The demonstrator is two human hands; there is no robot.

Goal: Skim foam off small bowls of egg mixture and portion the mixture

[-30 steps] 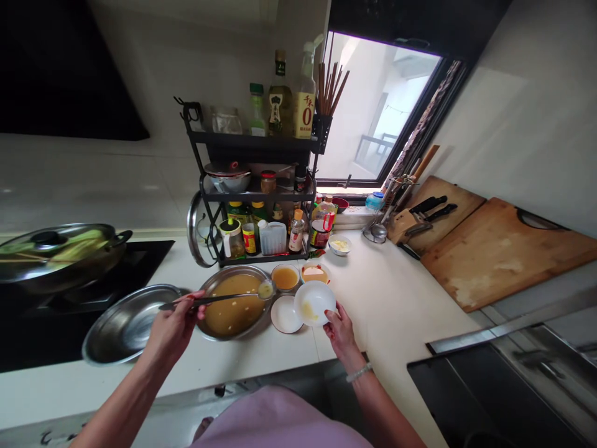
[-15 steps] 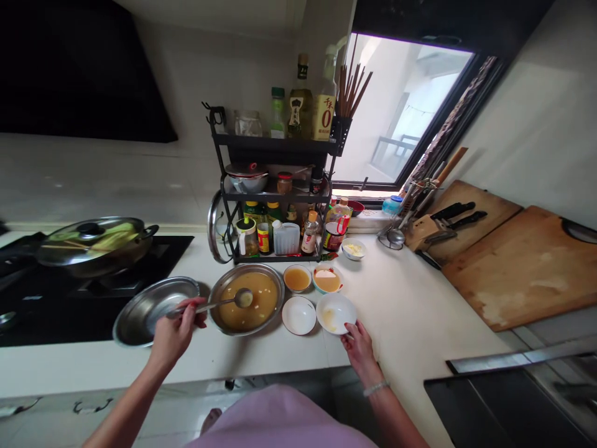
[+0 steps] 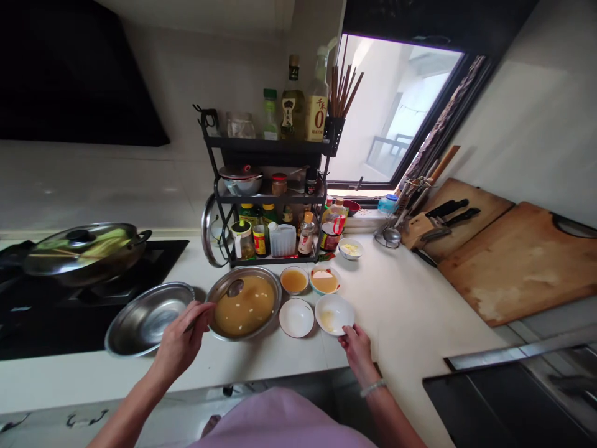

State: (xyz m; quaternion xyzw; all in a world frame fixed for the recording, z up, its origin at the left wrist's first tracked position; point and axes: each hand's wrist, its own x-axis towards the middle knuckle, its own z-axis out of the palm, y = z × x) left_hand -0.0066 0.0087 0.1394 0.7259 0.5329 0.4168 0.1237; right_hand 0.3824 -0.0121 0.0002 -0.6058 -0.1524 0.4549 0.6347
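Note:
My left hand point(image 3: 186, 333) is closed around the handle of a ladle point(image 3: 235, 287), whose bowl dips into the brown broth at the back of a steel basin point(image 3: 278, 305). Pale bits float in that broth. With my right hand point(image 3: 357, 348) I grip the near rim of a white bowl point(image 3: 342, 306) that has a little pale stuff at its bottom. To its left sits a second white bowl point(image 3: 296, 318) with nothing much in it. Behind these two stand a bowl of broth point(image 3: 294, 280) and a patterned bowl point(image 3: 325, 281), also filled with broth.
At the left, a lidded pan point(image 3: 84, 249) stands on the black stove, and an empty steel basin point(image 3: 149, 317) overlaps its edge. A black rack point(image 3: 270, 199) of bottles rises behind the bowls. Cutting boards point(image 3: 517, 261) and a knife block point(image 3: 417, 231) are at the right.
The ladle's bowl has moved from the middle of the broth to the back left of the basin, and my left hand has turned with it. My right hand stays on the white bowl.

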